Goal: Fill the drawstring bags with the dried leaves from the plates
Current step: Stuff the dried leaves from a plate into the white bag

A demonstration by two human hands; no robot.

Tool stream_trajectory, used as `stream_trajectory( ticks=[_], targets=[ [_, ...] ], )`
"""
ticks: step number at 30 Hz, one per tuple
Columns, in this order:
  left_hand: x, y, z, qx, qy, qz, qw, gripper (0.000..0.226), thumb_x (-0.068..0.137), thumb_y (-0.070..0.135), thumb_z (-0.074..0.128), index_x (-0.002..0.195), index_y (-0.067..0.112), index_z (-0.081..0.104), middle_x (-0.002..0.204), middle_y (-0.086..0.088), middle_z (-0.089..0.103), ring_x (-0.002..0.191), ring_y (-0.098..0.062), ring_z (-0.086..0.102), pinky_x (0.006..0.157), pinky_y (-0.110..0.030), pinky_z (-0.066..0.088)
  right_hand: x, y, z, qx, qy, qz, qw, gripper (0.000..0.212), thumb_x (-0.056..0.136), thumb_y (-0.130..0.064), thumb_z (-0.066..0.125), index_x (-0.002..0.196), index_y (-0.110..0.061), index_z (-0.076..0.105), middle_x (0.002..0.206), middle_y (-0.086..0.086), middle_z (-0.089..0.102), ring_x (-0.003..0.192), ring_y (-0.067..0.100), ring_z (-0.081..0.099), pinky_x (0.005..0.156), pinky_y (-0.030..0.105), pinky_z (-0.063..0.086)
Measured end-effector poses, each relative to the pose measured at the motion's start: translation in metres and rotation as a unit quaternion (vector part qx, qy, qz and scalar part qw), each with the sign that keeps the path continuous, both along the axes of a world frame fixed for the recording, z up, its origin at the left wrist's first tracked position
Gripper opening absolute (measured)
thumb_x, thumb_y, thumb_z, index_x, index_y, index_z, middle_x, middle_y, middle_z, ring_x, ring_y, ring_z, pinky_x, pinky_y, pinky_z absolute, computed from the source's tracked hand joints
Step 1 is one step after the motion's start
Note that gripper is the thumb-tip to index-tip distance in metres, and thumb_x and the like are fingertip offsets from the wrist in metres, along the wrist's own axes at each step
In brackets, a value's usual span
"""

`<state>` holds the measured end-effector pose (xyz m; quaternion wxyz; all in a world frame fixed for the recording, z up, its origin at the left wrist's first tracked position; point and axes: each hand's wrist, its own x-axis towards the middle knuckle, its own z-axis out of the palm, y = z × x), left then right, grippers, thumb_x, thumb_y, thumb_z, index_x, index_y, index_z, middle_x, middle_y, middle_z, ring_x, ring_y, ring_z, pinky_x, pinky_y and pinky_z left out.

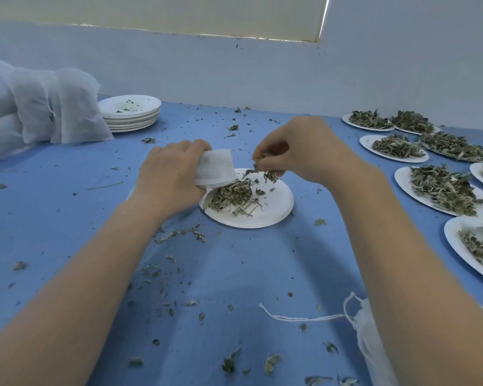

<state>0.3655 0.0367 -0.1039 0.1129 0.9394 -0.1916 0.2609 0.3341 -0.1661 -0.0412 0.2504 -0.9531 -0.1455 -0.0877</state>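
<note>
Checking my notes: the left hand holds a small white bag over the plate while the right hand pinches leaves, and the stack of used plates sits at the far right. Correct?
Not quite: the head view shows the stack of used plates at the far left. The rest stands: left hand holds the bag over the plate; right hand pinches leaves.

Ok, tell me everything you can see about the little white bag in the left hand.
The small white bag looks like thin, soft nonwoven or gauze fabric. The left hand grips it, its fingers curled round it, tilted with its mouth down against the leaf pile on the center paper plate. Its drawstring isn't visible. The right hand pinches leaves just beside it.
</note>
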Motion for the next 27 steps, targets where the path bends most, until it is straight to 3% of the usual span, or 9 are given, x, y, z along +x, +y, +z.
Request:
stream_trajectory(
  ticks=[3,6,9,12,15,18,23,27],
  targets=[
    [-0.002,-0.005,-0.001,0.000,-0.011,-0.012,1.000,0.052,0.071,0.018,0.070,0.121,0.010,0.053,0.108,-0.012,0.061,0.098,-0.034,0.054,0.082,-0.037,0.030,-0.002,0.012,0.001,-0.021,-0.020,0.026,0.999,0.011,0.077,-0.017,0.073,0.087,-0.021,0.075,0.059,-0.010,0.059,0.060,0.008,0.060,0.059,0.010,0.043],
    [-0.005,-0.011,-0.001,-0.036,-0.012,-0.025,0.999,0.050,0.071,0.022,0.070,0.118,0.009,0.055,0.099,-0.010,0.061,0.090,-0.034,0.054,0.072,-0.035,0.031,0.000,0.021,-0.005,-0.026,-0.044,0.038,0.998,0.017,0.078,-0.012,0.068,0.090,-0.022,0.075,0.060,-0.008,0.060,0.059,0.002,0.055,0.058,0.011,0.042],
    [-0.008,-0.015,-0.001,-0.117,0.017,-0.028,0.993,0.047,0.070,0.025,0.069,0.113,0.013,0.055,0.089,-0.003,0.055,0.082,-0.029,0.052,0.064,-0.033,0.035,0.001,0.025,-0.013,0.097,-0.066,0.027,0.993,0.019,0.079,-0.009,0.068,0.091,-0.021,0.076,0.066,-0.007,0.067,0.062,-0.004,0.059,0.060,0.003,0.040],
    [-0.007,-0.016,-0.001,-0.198,0.048,-0.031,0.979,0.044,0.070,0.029,0.073,0.109,0.022,0.056,0.090,0.005,0.055,0.082,-0.019,0.049,0.067,-0.030,0.037,-0.001,0.025,-0.015,0.194,-0.062,0.032,0.978,0.022,0.080,-0.006,0.067,0.089,-0.024,0.075,0.072,-0.003,0.072,0.071,0.005,0.067,0.063,0.006,0.045],
    [-0.005,-0.014,0.000,-0.235,0.048,-0.031,0.970,0.043,0.066,0.032,0.074,0.105,0.026,0.057,0.086,0.006,0.055,0.079,-0.017,0.048,0.066,-0.028,0.035,-0.002,0.021,-0.011,0.149,-0.057,0.027,0.987,0.023,0.077,-0.007,0.067,0.086,-0.026,0.075,0.063,-0.006,0.069,0.065,0.009,0.064,0.067,0.020,0.051],
    [-0.004,-0.011,0.000,-0.222,0.043,-0.026,0.974,0.044,0.066,0.031,0.075,0.106,0.026,0.057,0.086,0.007,0.053,0.080,-0.018,0.047,0.067,-0.029,0.037,-0.003,0.012,-0.003,0.120,-0.039,0.049,0.991,0.019,0.076,-0.007,0.071,0.082,-0.025,0.073,0.053,-0.014,0.062,0.056,0.000,0.057,0.064,0.014,0.047],
    [-0.005,-0.009,0.000,-0.183,0.037,-0.040,0.982,0.048,0.066,0.028,0.073,0.112,0.023,0.058,0.093,0.005,0.056,0.086,-0.021,0.051,0.073,-0.034,0.043,-0.004,0.008,0.000,0.084,-0.022,0.076,0.993,0.024,0.078,-0.003,0.069,0.082,-0.026,0.071,0.068,-0.005,0.067,0.059,0.000,0.058,0.068,0.011,0.047],
    [-0.006,-0.013,0.000,-0.182,0.040,-0.057,0.981,0.048,0.067,0.033,0.070,0.112,0.021,0.059,0.093,0.001,0.059,0.084,-0.022,0.052,0.073,-0.034,0.044,-0.002,0.017,-0.008,0.077,-0.040,0.077,0.993,0.026,0.077,-0.003,0.068,0.082,-0.028,0.071,0.077,0.001,0.072,0.072,0.012,0.064,0.072,0.024,0.052]
  ],
)
